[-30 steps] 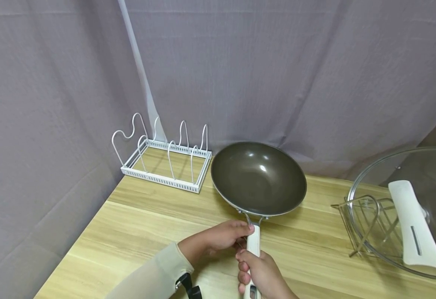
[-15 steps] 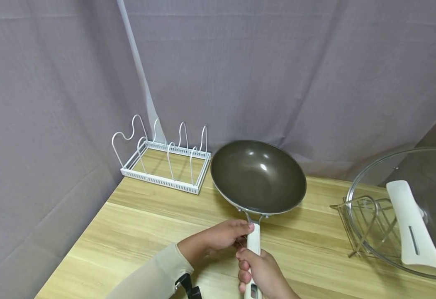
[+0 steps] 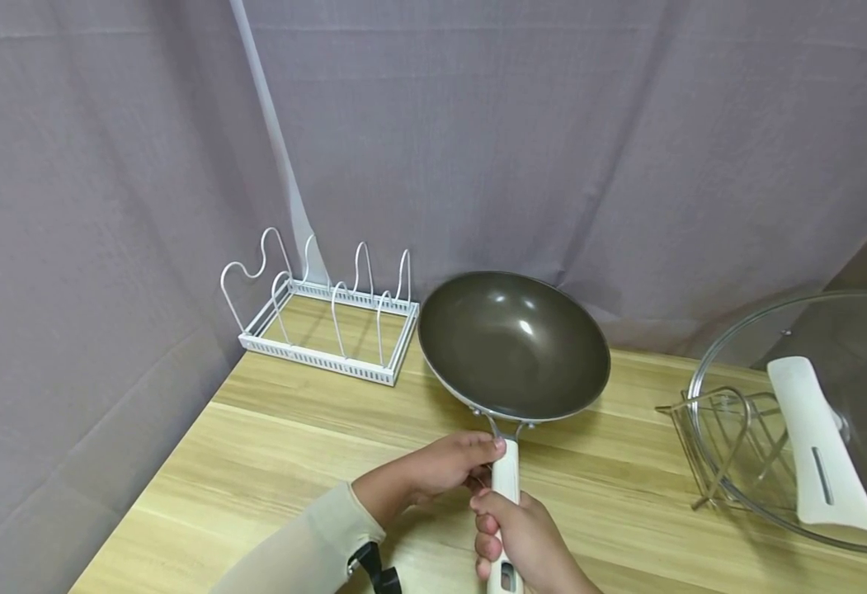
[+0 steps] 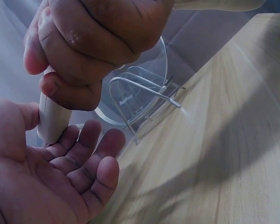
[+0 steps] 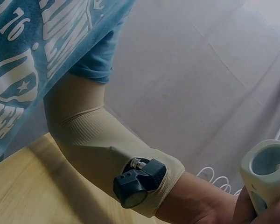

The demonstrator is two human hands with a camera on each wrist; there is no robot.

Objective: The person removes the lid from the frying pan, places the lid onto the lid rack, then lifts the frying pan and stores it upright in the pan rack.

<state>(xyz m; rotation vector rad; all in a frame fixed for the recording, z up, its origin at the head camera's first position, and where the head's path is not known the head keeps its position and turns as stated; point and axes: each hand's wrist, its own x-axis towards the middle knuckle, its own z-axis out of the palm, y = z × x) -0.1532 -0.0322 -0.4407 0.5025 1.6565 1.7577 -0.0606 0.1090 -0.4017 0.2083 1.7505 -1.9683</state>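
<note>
– How does the left side sit?
– Your left forearm slants up and right from the bottom edge of the head view, and your left hand is at lower centre, thumb stretched rightward.
– And its palm?
– In the left wrist view it shows at lower left, fingers loosely curled.
– The right?
– Your right hand is lower and further right, near the bottom edge, fingers wrapped in a grip.
– Any bend in the arm?
– Your left elbow is bent, at left in the right wrist view.
</note>
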